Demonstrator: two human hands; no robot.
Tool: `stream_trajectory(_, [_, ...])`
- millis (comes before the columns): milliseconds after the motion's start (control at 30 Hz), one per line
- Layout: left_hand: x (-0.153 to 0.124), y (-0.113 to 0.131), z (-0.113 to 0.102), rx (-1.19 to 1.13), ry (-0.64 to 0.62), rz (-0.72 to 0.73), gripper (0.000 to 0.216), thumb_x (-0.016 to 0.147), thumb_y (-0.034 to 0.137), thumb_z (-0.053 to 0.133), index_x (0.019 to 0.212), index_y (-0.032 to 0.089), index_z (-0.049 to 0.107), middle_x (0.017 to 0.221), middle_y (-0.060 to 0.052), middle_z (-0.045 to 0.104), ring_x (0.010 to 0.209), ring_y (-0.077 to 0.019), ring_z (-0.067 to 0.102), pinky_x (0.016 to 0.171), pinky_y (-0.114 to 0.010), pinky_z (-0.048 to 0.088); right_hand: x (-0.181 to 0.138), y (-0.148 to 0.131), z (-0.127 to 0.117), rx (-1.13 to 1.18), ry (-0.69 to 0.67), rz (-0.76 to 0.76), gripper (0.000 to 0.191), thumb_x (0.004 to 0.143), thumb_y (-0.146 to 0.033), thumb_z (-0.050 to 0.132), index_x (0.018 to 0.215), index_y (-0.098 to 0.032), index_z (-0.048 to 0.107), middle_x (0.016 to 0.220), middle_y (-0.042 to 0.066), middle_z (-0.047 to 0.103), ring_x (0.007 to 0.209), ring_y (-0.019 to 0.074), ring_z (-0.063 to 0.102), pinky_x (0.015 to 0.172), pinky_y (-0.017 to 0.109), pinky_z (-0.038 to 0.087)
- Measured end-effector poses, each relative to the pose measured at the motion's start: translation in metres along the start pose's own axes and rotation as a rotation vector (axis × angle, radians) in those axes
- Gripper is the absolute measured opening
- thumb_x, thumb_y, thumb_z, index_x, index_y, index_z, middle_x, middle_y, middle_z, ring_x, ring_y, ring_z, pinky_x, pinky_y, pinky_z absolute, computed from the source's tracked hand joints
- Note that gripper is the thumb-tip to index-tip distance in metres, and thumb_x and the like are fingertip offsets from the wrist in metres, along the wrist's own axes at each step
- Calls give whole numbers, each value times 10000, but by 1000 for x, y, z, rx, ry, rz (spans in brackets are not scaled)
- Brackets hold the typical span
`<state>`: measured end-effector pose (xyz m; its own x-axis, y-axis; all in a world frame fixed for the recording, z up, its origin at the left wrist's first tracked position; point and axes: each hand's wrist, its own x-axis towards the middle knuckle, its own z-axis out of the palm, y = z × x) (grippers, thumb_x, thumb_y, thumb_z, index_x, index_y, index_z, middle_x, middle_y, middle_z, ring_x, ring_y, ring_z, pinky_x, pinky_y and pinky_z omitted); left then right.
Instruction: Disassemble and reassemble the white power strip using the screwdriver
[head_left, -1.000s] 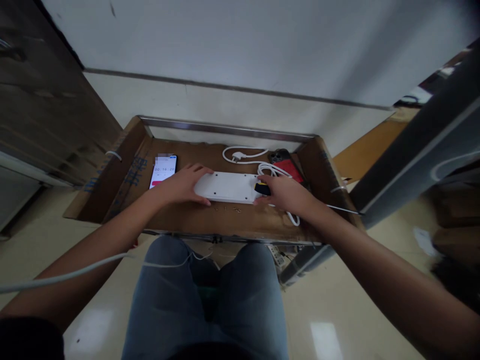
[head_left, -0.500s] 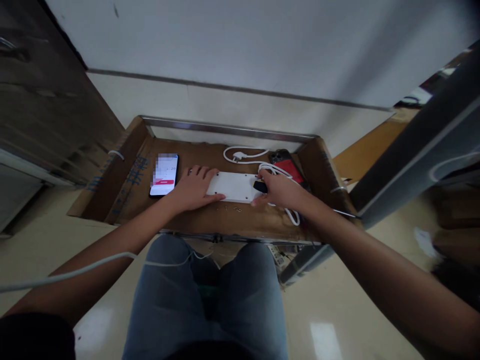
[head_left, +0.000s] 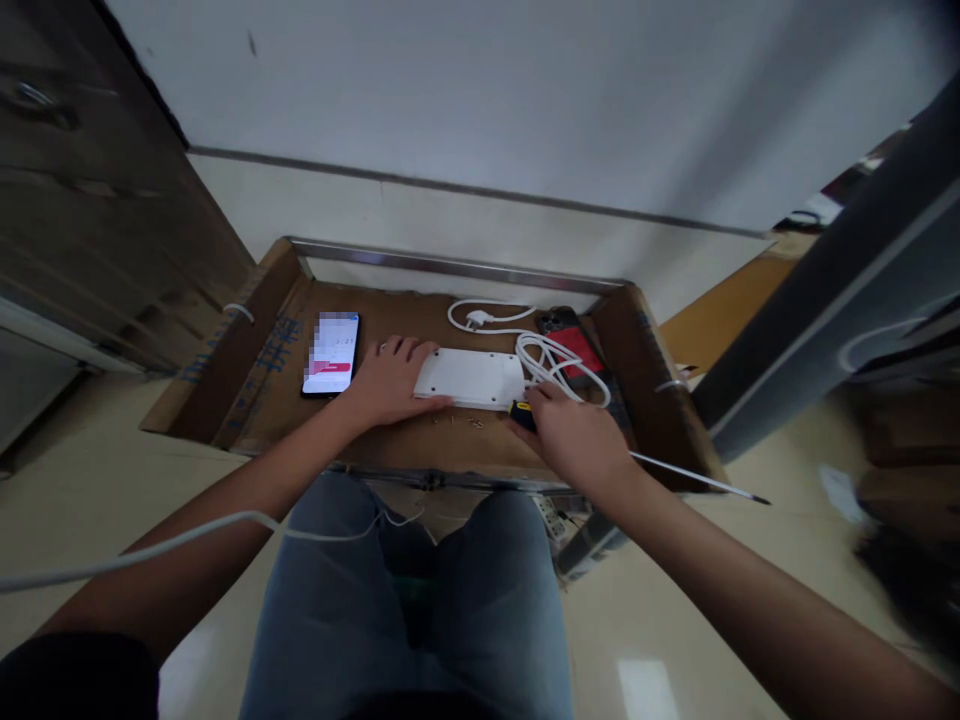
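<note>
A white power strip (head_left: pixel 469 378) lies underside up in the cardboard tray, with dark screw holes near its corners. My left hand (head_left: pixel 391 383) grips its left end, thumb along the near edge and fingers along the far edge. In my right hand (head_left: pixel 574 428) is a screwdriver (head_left: pixel 697 475). Its black-and-yellow handle end points toward the strip, and the long shaft sticks out past my wrist to the lower right. Several small screws (head_left: pixel 475 423) rest on the cardboard just in front of the strip. The white cord (head_left: pixel 551 355) is coiled beyond my right hand.
A lit phone (head_left: pixel 331 355) lies left of my left hand. Behind the coiled cord is a second phone with a red patch (head_left: pixel 574 345). The cardboard tray (head_left: pixel 262 350) has raised sides. A grey post (head_left: pixel 817 260) stands at the right.
My right hand has drawn back from the strip's right end toward me, with the screwdriver in it. More of the shaft and coiled cord now show. My left hand stays on the strip.
</note>
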<state>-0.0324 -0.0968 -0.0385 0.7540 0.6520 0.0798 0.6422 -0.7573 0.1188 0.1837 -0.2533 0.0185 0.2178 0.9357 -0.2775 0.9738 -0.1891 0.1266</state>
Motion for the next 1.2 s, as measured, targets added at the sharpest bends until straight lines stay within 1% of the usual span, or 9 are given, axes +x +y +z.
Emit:
stream_trajectory(133, [1, -1, 0, 3, -5, -3, 989, 807, 907, 556, 1486, 192, 475, 1497, -166, 568, 1332, -409, 504, 1086, -551, 394, -9, -2, 5, 37, -26, -3, 458, 1040, -504, 467, 1271, -131, 598, 1319, 116, 594, 1043, 132, 643, 921, 357, 615])
stream_trajectory(467, [5, 10, 1, 25, 6, -76, 998, 775, 919, 574, 1477, 215, 486, 1448, -170, 607, 1301, -444, 502, 1051, -617, 396, -14, -14, 22, 192, -56, 61, 604, 1011, -468, 544, 1519, -156, 442, 1479, 164, 499, 1159, 181, 645, 999, 400, 611])
stream_trajectory(633, [17, 27, 5, 13, 10, -39, 1069, 772, 939, 548, 1501, 160, 480, 1476, -207, 583, 1326, -458, 493, 1187, -683, 236, -7, -3, 30, 366, 27, 17, 546, 964, -385, 611, 1459, -164, 546, 1488, 153, 517, 1213, 207, 659, 1081, 403, 579])
stream_trajectory(733, [33, 45, 8, -64, 7, 45, 1110, 778, 930, 553, 1550, 141, 441, 1511, -210, 553, 1334, -437, 503, 1199, -620, 271, -8, 9, 24, 506, 148, -32, 467, 929, -331, 624, 1375, -192, 637, 1447, 115, 582, 1245, 201, 663, 1126, 360, 558])
stream_trajectory(867, [49, 63, 10, -93, -35, 130, 1028, 835, 864, 555, 1602, 197, 401, 1507, -185, 556, 1320, -430, 508, 1107, -570, 374, -20, 29, -8, 690, 399, -18, 378, 909, -410, 614, 1206, -208, 729, 1252, 80, 706, 1124, 206, 709, 1064, 388, 590])
stream_trajectory(967, [54, 67, 11, -89, -52, 143, 973, 855, 824, 560, 1598, 214, 409, 1501, -175, 564, 1320, -438, 502, 1101, -588, 364, -28, 41, -39, 811, 569, 28, 422, 848, -557, 665, 1052, -204, 774, 925, 50, 744, 819, 182, 706, 762, 344, 604])
stream_trajectory(1033, [55, 67, 10, -100, -67, 137, 954, 839, 806, 588, 1576, 220, 431, 1504, -171, 565, 1319, -433, 503, 1107, -594, 358, -26, 45, -56, 897, 682, 78, 453, 834, -585, 683, 1059, -203, 777, 726, 15, 692, 602, 129, 631, 558, 267, 510])
stream_trajectory(1133, [59, 67, 8, -120, -102, 142, 979, 819, 810, 606, 1576, 219, 418, 1508, -181, 559, 1333, -431, 501, 1119, -607, 354, -8, 47, -79, 1101, 901, 81, 334, 883, -457, 630, 979, -158, 743, 520, -43, 532, 376, 88, 458, 377, 221, 320])
stream_trajectory(1200, [62, 68, 6, -132, -107, 153, 1005, 815, 844, 589, 1590, 232, 405, 1510, -189, 549, 1347, -433, 496, 1115, -614, 365, 14, 50, -94, 1339, 1166, -13, 184, 839, -279, 591, 758, -127, 656, 562, -36, 550, 371, 79, 467, 365, 211, 301])
